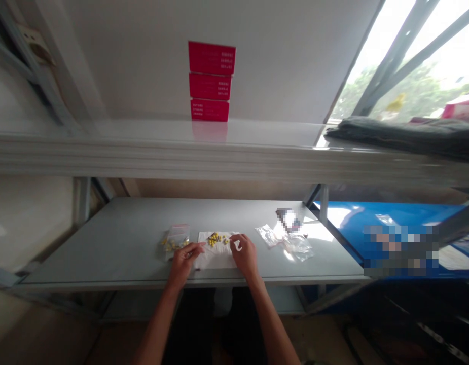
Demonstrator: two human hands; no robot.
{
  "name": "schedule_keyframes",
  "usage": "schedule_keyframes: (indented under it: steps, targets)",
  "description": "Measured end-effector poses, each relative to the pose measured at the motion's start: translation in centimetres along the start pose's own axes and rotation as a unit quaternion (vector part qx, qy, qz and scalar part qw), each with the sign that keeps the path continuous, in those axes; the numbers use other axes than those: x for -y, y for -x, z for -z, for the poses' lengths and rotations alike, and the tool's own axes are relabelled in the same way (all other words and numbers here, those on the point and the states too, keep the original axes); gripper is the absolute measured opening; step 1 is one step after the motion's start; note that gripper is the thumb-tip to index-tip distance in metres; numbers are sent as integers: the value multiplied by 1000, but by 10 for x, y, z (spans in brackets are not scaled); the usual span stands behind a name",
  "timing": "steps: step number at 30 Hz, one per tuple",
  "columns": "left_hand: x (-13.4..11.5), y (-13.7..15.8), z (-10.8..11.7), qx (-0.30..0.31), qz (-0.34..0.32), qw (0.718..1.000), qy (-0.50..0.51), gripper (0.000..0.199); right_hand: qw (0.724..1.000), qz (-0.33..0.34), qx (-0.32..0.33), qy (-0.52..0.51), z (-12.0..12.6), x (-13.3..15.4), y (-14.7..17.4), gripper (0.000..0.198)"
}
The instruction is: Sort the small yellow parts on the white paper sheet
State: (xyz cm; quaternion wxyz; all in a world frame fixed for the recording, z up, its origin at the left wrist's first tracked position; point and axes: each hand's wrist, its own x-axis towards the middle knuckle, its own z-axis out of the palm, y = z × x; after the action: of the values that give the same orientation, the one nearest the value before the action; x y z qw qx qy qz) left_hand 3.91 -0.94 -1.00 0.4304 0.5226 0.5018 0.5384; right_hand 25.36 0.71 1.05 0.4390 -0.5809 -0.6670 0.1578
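Note:
Small yellow pieces (215,239) lie in a loose pile near the back of a white sheet (217,261) on the grey table. My left hand (184,259) is at the sheet's left edge, its thumb and forefinger brought together. Over the right part of the sheet, my right hand (245,254) has curled fingers, with thumb and forefinger in a pinch beside the pile. Whatever either hand holds is too small to make out. Just behind my left hand rests a clear zip bag (179,233) with more yellow pieces in and around it.
Clear plastic bags (297,246) lie on the right of the table (135,218), near a blurred-out item (289,219). Above runs a white shelf (150,157) bearing stacked red boxes (210,86) and dark folded cloth (401,134). A blue surface (344,213) adjoins at right.

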Motion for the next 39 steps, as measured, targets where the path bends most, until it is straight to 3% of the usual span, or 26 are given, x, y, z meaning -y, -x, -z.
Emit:
schedule_keyframes:
  steps: [5, 12, 16, 20, 24, 32, 34, 36, 39]
  targets:
    - [-1, 0, -1, 1, -18, 1000, -6, 37, 990, 8, 17, 142, -12, -4, -7, 22]
    - [-1, 0, -1, 15, -32, 999, -21, 34, 985, -2, 33, 171, -27, -3, -13, 18]
    - [-4, 0, -2, 12, -39, 999, -25, 34, 993, 52, 31, 100, -23, -3, -10, 19]
    - [-5, 0, -3, 11, -42, 998, -34, 36, 992, 103, 51, -60, -14, 7, 2, 18]
    - [-6, 0, -2, 23, -48, 998, -45, 35, 978, 84, 77, -177, -11, 19, 13, 19]
    - [-5, 0, 0, 48, -45, 997, -39, 31, 961, 66, 126, -237, -16, 23, 18, 15]
    - [-2, -1, -1, 41, -41, 998, -33, 31, 963, 68, 109, -235, -14, 16, 17, 18]
    - [0, -2, -1, 17, -31, 999, -12, 32, 978, 56, 50, -194, -11, 6, 14, 23]
    - [2, -2, -2, -16, -11, 999, 39, 36, 999, 17, -16, -44, -7, -9, 5, 22]
